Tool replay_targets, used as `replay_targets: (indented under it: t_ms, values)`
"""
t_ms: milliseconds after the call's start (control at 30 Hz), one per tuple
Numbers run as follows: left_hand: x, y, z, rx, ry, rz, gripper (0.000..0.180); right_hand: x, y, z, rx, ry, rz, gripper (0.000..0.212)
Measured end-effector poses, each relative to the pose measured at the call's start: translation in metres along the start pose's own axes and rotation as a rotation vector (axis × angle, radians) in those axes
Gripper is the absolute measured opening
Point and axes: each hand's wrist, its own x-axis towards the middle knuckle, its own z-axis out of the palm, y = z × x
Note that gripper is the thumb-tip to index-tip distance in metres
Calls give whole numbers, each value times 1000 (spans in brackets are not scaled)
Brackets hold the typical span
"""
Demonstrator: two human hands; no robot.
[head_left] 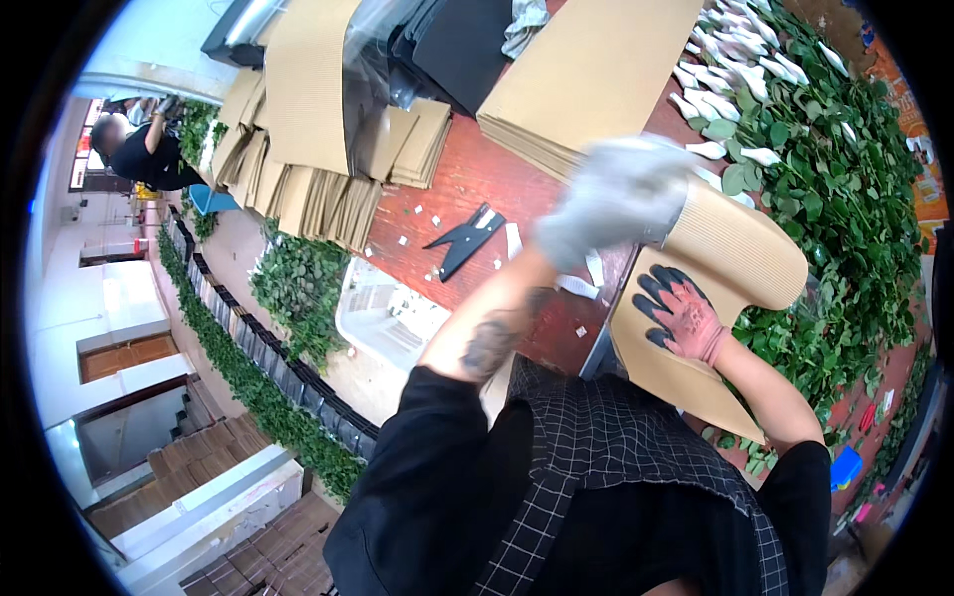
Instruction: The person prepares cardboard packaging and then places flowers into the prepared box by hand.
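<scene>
A tan corrugated cardboard sheet (636, 348) lies in front of me, its far part curling over into a roll. My right hand (684, 316), in a red glove with black fingertips, rests flat on the sheet with fingers spread. My left hand (616, 194), in a pale grey glove, is smeared by motion at the curled sheet's left edge; whether it grips that edge cannot be made out. Left of it, a black plier-shaped tool (467, 238) lies on the red table (437, 204) among small white scraps.
Cardboard stacks stand ahead (586, 70) and at the left (318, 204). Leafy stems (835, 199) with white-wrapped heads (730, 65) cover the right side. A white plastic basket (388, 318) sits by the table's left edge. A person (149, 154) stands far left.
</scene>
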Motion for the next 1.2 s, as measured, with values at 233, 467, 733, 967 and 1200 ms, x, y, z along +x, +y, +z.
replay_targets:
  t_ms: [233, 467, 733, 967, 1200]
  values:
    - [-130, -180, -248, 1200, 28, -791, 46, -1, 20, 52, 368, 78, -88, 60]
    - [-108, -186, -248, 1140, -52, -1106, 99, -7, 7, 27, 932, 43, 31, 61]
    - [-104, -102, -195, 915, 2, -896, 106, -4, 14, 14, 404, 228, 13, 76]
    - [-85, 40, 18, 221, -277, -301, 97, -7, 25, 26, 659, 309, -30, 92]
    - [-129, 9, 60, 313, -404, -50, 66, -12, 7, 20, 848, 442, 65, 89]
